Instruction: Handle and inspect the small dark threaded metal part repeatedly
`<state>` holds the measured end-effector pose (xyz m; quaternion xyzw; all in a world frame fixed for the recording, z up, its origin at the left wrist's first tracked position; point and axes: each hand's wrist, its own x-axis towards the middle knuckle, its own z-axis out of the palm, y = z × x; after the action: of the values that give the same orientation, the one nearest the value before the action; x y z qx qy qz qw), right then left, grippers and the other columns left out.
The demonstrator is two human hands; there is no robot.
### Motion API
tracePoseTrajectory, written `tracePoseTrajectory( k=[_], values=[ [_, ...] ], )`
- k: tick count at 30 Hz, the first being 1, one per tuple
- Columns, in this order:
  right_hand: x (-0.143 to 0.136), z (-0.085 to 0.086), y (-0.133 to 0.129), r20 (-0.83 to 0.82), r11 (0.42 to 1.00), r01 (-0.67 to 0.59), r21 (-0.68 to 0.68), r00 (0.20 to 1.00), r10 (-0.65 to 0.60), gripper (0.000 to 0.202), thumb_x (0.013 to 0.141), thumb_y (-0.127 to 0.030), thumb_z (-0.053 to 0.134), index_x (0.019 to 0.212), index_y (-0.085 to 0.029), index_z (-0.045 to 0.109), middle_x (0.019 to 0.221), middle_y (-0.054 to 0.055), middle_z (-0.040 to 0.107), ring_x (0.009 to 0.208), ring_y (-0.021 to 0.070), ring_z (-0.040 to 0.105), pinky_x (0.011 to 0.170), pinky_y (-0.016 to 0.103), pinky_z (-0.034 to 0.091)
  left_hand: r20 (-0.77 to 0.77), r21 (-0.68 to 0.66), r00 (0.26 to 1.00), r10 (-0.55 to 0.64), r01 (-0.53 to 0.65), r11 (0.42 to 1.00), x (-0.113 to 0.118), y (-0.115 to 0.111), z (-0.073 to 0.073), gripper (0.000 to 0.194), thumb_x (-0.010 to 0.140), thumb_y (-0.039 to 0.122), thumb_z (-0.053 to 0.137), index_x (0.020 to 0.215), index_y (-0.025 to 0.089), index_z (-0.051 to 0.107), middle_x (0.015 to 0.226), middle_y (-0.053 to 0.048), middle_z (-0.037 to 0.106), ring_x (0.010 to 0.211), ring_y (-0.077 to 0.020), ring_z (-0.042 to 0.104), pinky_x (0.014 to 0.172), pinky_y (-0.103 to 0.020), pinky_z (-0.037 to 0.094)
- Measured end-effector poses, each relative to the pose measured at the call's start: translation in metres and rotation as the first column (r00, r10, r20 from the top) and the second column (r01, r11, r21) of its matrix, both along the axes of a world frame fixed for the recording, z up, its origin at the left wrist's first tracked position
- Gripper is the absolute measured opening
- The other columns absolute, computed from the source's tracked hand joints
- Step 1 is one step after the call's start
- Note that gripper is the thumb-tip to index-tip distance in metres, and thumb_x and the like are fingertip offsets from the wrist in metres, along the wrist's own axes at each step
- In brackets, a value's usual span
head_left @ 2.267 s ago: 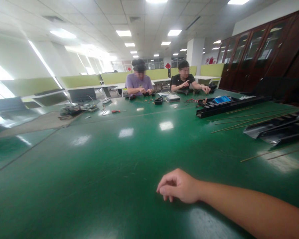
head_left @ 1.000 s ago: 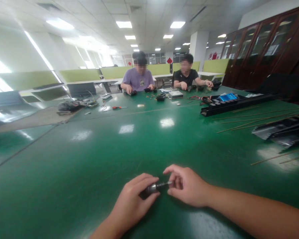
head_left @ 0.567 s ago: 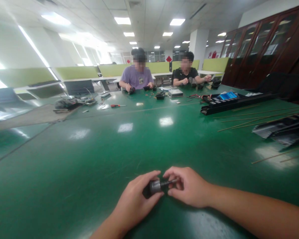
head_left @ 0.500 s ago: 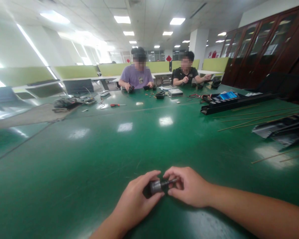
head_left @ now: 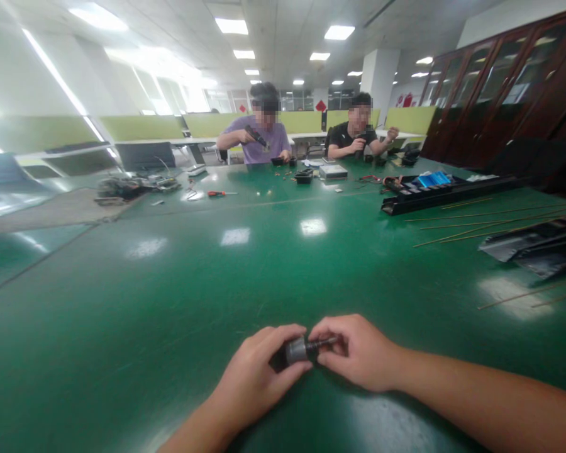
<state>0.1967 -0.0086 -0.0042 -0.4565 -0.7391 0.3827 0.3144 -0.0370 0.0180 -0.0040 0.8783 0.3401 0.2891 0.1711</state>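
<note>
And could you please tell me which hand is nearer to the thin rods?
Right: the right hand is left of the thin rods, nearer the camera; the left hand lies farther left.

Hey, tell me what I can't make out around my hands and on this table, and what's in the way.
All in the head view:
- Rear of the gray-and-black tool: covered by the left hand.
- Far end of its thin shaft: lost among the right hand's fingers; whether they grip it is unclear.
- Far ends of the black channels: cut off by the right edge.
- Cluttered heap: too blurred to identify.
</note>
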Motion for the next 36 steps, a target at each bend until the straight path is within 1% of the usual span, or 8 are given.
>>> tracePoseTrajectory(
  k=[4,10,14,19,23,27,31,36],
  values=[
    [0.0008,-0.0012,0.0018,-0.001,0.999,-0.014,0.037,1.000,0.014,0.020,0.078,-0.018,0.068,0.098,-0.021,0.074,0.080,-0.001,0.070,0.065,0.0135,0.057,0.062,0.023,0.042,0.001,0.006,0.999,-0.035,0.035,0.999,0.0016,-0.0010,0.0025,0.041,0.080,0.024,0.077,0.117,0.032,0.061,0.101,0.003,0.074,0.087,-0.0163,0.071,0.077,-0.026,0.055],
    [-0.0001,0.0025,0.0029,0.016,0.999,-0.003,0.045,1.000,0.002,0.016,0.080,-0.021,0.070,0.094,-0.020,0.076,0.079,0.000,0.071,0.067,0.0142,0.060,0.062,0.023,0.042,-0.017,0.004,0.999,-0.042,0.042,0.999,0.0015,-0.0019,0.0031,0.037,0.082,0.025,0.075,0.117,0.029,0.062,0.101,0.000,0.074,0.088,-0.0170,0.070,0.077,-0.026,0.055],
    [0.0003,0.0050,0.0032,0.028,0.999,-0.020,0.047,0.999,0.018,0.013,0.084,-0.024,0.068,0.093,-0.020,0.077,0.080,0.001,0.072,0.071,0.0147,0.061,0.065,0.024,0.041,-0.014,0.013,0.999,-0.039,0.039,0.999,0.0016,-0.0022,0.0048,0.035,0.083,0.026,0.074,0.116,0.029,0.062,0.100,0.001,0.073,0.087,-0.0167,0.070,0.077,-0.026,0.055],
    [0.0015,0.0065,0.0043,0.037,0.998,-0.052,0.048,0.998,0.050,0.020,0.091,-0.030,0.061,0.089,-0.019,0.077,0.078,0.001,0.071,0.070,0.0146,0.061,0.065,0.025,0.040,0.007,0.036,0.999,-0.052,0.051,0.998,0.0014,-0.0018,0.0056,0.035,0.084,0.027,0.074,0.116,0.029,0.062,0.099,0.002,0.074,0.086,-0.0153,0.070,0.075,-0.024,0.055],
    [0.0006,0.0067,0.0019,0.023,0.999,-0.038,0.024,0.999,0.037,0.016,0.085,-0.029,0.068,0.096,-0.020,0.075,0.075,-0.001,0.068,0.064,0.0132,0.057,0.060,0.023,0.039,0.014,0.054,0.999,-0.050,0.050,0.997,0.0009,-0.0018,0.0047,0.036,0.084,0.027,0.074,0.118,0.029,0.061,0.101,0.002,0.074,0.087,-0.0149,0.070,0.076,-0.024,0.055],
    [0.0001,0.0042,-0.0006,-0.021,0.999,-0.023,-0.023,1.000,0.022,0.026,0.081,-0.026,0.071,0.106,-0.021,0.072,0.074,-0.003,0.066,0.059,0.0120,0.053,0.056,0.022,0.040,0.009,0.048,0.999,-0.049,0.048,0.998,0.0010,-0.0018,0.0047,0.037,0.084,0.026,0.074,0.119,0.029,0.060,0.102,0.001,0.074,0.087,-0.0149,0.070,0.077,-0.024,0.055],
    [0.0003,0.0031,-0.0006,-0.015,1.000,-0.026,0.004,1.000,0.026,0.020,0.081,-0.022,0.069,0.101,-0.021,0.074,0.076,-0.002,0.068,0.062,0.0128,0.056,0.059,0.023,0.042,0.006,0.067,0.998,-0.056,0.056,0.996,0.0015,-0.0017,0.0056,0.038,0.083,0.025,0.075,0.118,0.029,0.061,0.101,0.001,0.074,0.087,-0.0152,0.070,0.076,-0.024,0.055],
    [-0.0001,0.0050,0.0009,-0.016,0.999,-0.027,0.047,0.999,0.028,0.016,0.082,-0.023,0.070,0.096,-0.020,0.077,0.082,0.001,0.073,0.069,0.0145,0.061,0.065,0.024,0.044,0.006,0.088,0.998,-0.069,0.068,0.994,0.0034,-0.0031,0.0091,0.038,0.082,0.023,0.074,0.117,0.027,0.061,0.097,-0.001,0.073,0.084,-0.0154,0.069,0.072,-0.023,0.055]
  ],
)
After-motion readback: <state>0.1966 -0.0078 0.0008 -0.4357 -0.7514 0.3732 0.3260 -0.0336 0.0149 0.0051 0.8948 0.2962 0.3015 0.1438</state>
